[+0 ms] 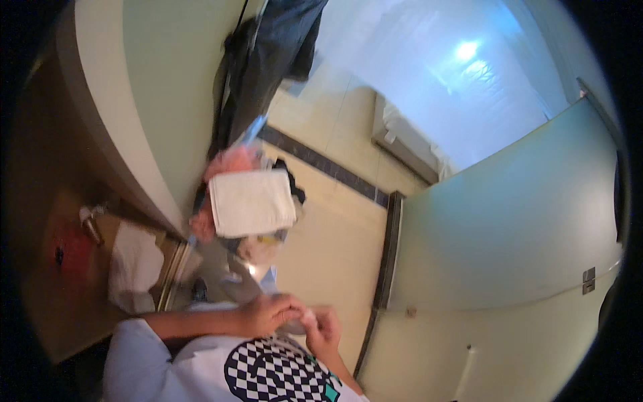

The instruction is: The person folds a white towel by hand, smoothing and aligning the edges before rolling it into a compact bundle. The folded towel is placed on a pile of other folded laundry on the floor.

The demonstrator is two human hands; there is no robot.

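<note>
My left hand (274, 314) and my right hand (324, 329) meet close in front of my patterned white shirt (286, 369), fingertips together and curled. A small pale thing may be between them, but blur hides whether either hand holds anything. Beyond my hands, a folded white towel (253, 203) lies on top of a heap of fabric. Pink cloth (233, 161) and a black item (294, 183) stick out from under the towel. What supports the heap is hidden.
A frosted glass door (482, 221) with a metal lock (588, 280) stands at right. A dark stone threshold (326, 163) crosses the tiled floor (331, 251). Beyond are a bed base (407, 143) and dark hanging fabric (266, 55). White cloth (135, 266) lies at left.
</note>
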